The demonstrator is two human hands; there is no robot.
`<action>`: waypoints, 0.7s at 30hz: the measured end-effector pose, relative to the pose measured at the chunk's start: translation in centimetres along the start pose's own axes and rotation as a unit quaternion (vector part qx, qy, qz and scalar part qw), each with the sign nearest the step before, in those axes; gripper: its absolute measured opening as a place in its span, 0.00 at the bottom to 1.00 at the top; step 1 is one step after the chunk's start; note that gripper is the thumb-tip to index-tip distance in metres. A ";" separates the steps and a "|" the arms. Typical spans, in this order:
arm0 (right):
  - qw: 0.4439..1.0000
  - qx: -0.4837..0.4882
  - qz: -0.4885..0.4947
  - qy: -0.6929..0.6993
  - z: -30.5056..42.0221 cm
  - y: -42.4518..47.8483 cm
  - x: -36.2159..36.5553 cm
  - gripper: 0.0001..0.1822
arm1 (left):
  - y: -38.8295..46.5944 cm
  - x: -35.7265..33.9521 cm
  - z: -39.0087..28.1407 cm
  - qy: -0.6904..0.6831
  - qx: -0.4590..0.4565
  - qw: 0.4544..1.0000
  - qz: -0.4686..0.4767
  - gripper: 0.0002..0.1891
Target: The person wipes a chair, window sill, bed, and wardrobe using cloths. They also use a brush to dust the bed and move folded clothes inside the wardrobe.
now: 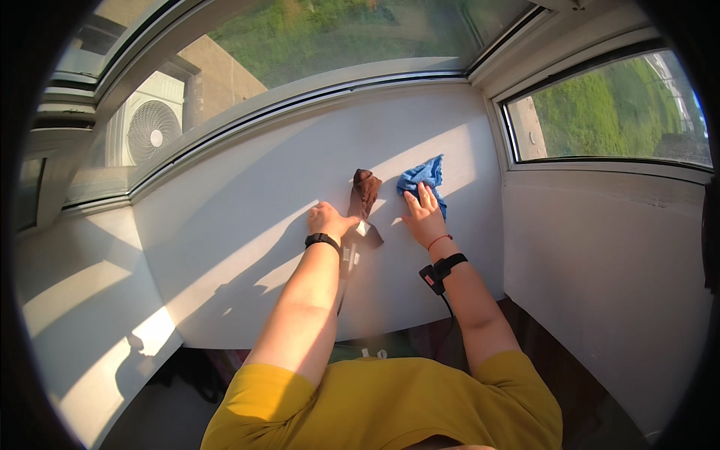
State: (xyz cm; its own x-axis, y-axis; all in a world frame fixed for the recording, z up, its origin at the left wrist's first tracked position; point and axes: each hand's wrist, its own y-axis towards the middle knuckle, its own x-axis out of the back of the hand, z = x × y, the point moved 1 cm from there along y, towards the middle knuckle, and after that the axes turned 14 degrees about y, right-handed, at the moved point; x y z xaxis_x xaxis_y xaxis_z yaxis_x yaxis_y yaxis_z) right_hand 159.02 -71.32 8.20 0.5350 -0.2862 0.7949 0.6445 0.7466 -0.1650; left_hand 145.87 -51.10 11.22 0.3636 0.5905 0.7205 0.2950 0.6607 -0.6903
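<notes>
A blue cloth (422,173) lies crumpled on the white windowsill surface (270,163), right of the middle. The fingers of my right hand (424,216) rest on its lower part, pressing it to the sill; the palm side is hidden. My left hand (333,220) is at the left of a brown cloth (365,191), with the fingers curled and the thumb stretched out towards the cloth's lower end. Whether the thumb touches it, I cannot tell. The brown cloth is bunched at the top, and a dark piece with a pale patch lies just below it.
A framed window (349,87) runs along the sill's far edge, with an air-conditioner unit (154,126) outside. At the right stand a smaller window (607,112) and a white side wall (596,242). Black cables hang near both forearms. Sunlight and shadows cross the sill.
</notes>
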 end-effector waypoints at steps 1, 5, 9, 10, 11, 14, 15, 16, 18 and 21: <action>0.998 0.021 0.013 -0.051 -0.2 0.4 -0.8 0.29 | 0.1 0.1 0.0 0.007 0.005 1.000 0.004 0.49; 0.991 0.073 -0.044 -0.105 -4.0 4.7 0.8 0.24 | 0.2 0.0 0.0 -0.013 0.013 1.000 0.007 0.46; 0.958 -0.150 -0.243 0.004 -7.4 10.3 4.6 0.35 | 0.2 -0.2 -0.1 -0.059 0.035 0.997 0.031 0.44; 0.950 -0.167 -0.262 0.032 -7.7 11.5 5.2 0.38 | -0.5 0.9 -0.7 -0.022 0.028 0.999 0.030 0.44; 0.940 -0.183 -0.281 0.060 -8.0 12.5 5.6 0.40 | 0.3 0.1 -0.4 0.002 0.025 1.000 0.013 0.45; 0.958 -0.104 -0.258 0.068 -6.3 15.2 3.9 0.36 | 0.9 -1.0 -0.5 0.006 0.042 0.999 0.003 0.43; 0.967 -0.032 -0.236 0.095 -4.0 15.8 3.3 0.33 | 1.7 -1.8 0.1 0.011 0.043 0.999 0.009 0.43; 0.975 0.015 -0.188 0.114 -2.0 16.2 2.0 0.26 | 2.2 -2.0 0.2 0.017 0.040 0.999 0.016 0.43; 0.985 0.162 -0.016 0.065 1.4 16.1 -0.6 0.28 | 1.8 -1.0 -0.4 0.015 0.057 0.998 0.034 0.45; 0.972 0.193 0.133 -0.006 3.2 17.0 -0.1 0.17 | -0.3 0.8 -1.2 -0.011 0.065 0.997 0.032 0.47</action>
State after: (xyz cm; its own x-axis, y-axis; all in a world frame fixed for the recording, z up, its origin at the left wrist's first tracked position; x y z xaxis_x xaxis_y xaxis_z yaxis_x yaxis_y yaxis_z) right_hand 168.21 -56.69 7.18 0.6462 -0.0467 0.7617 0.2303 0.9635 -0.1363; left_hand 147.18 -51.38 11.96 0.3576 0.6423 0.6779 0.1545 0.6752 -0.7212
